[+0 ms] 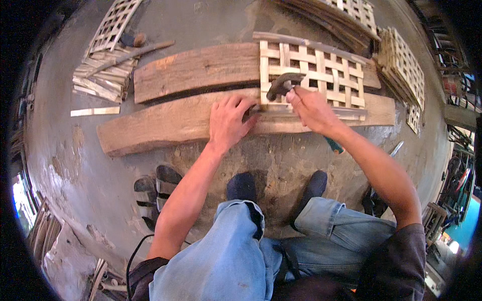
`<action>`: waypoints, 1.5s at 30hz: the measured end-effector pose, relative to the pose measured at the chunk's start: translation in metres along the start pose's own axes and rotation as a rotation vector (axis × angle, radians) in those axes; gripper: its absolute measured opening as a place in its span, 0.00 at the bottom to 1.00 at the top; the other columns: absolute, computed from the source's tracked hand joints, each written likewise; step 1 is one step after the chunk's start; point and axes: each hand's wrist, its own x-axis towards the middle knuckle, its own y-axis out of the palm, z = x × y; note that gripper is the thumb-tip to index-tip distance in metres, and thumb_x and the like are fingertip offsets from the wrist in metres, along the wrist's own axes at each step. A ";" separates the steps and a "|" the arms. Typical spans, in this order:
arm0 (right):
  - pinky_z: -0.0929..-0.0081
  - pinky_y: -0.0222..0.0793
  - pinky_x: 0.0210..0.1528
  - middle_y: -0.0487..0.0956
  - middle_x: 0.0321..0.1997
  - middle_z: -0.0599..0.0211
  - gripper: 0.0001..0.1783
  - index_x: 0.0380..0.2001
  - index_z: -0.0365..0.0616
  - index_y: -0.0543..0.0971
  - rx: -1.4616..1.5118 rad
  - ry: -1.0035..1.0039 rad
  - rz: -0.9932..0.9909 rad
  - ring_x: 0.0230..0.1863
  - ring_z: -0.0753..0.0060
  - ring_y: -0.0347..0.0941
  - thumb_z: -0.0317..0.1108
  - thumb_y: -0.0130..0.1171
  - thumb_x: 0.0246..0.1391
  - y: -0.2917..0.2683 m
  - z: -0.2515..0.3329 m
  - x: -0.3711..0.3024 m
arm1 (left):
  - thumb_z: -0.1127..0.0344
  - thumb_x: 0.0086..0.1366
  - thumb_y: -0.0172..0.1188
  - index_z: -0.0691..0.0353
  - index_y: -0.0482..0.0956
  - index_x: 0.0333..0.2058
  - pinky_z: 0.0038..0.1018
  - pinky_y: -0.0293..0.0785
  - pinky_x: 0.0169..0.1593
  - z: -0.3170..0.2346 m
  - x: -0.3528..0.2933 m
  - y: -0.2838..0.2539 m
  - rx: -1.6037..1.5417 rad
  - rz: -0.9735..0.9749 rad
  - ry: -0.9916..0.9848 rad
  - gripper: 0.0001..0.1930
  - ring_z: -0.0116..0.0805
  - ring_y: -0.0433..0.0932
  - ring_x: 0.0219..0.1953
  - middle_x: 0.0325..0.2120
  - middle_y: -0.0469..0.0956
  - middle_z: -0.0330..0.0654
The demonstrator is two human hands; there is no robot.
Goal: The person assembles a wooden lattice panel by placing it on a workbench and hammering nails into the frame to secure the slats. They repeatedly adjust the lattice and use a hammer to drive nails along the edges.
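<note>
A woven lattice panel [329, 83] of pale flat strips lies across two thick wooden planks, the far plank [201, 67] and the near plank [165, 120]. Wooden slats edge its far and near sides. My right hand [314, 109] is closed round a hammer [287, 85], its dark metal head above the panel's near left part and its green handle end toward me. On the near plank, by the panel's near left corner, rests my left hand [230, 120], fingers curled and thumb and forefinger drawn toward the slat's end. Whatever lies between them is too small to tell.
Split strips [103, 78] are piled at the left, a long stick [135, 56] across them. One loose strip [95, 111] lies nearby. Stacked woven panels [401, 65] stand at the right. Dark sandals [155, 188] sit on the floor [100, 170] left of my feet.
</note>
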 end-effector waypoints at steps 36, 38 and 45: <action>0.50 0.67 0.41 0.76 0.28 0.40 0.27 0.34 0.32 0.75 -0.309 -0.170 0.260 0.34 0.35 0.72 0.48 0.41 0.70 -0.030 0.019 0.046 | 0.51 0.51 0.70 0.49 0.83 0.35 0.36 0.63 0.42 -0.004 0.003 0.010 0.050 -0.019 -0.014 0.15 0.32 0.75 0.40 0.36 0.79 0.26; 0.50 0.67 0.41 0.76 0.28 0.41 0.27 0.34 0.32 0.75 -0.317 -0.237 0.354 0.35 0.35 0.72 0.48 0.41 0.70 -0.023 0.009 0.044 | 0.51 0.51 0.70 0.48 0.83 0.35 0.36 0.63 0.42 -0.005 0.002 0.010 0.045 -0.015 0.001 0.15 0.32 0.75 0.40 0.36 0.78 0.26; 0.53 0.69 0.39 0.76 0.27 0.43 0.28 0.32 0.31 0.75 -0.114 -0.038 0.188 0.34 0.42 0.75 0.49 0.41 0.70 -0.020 0.012 0.024 | 0.51 0.51 0.70 0.48 0.83 0.35 0.36 0.63 0.43 -0.002 0.002 0.010 0.035 -0.005 -0.012 0.15 0.33 0.75 0.40 0.37 0.79 0.26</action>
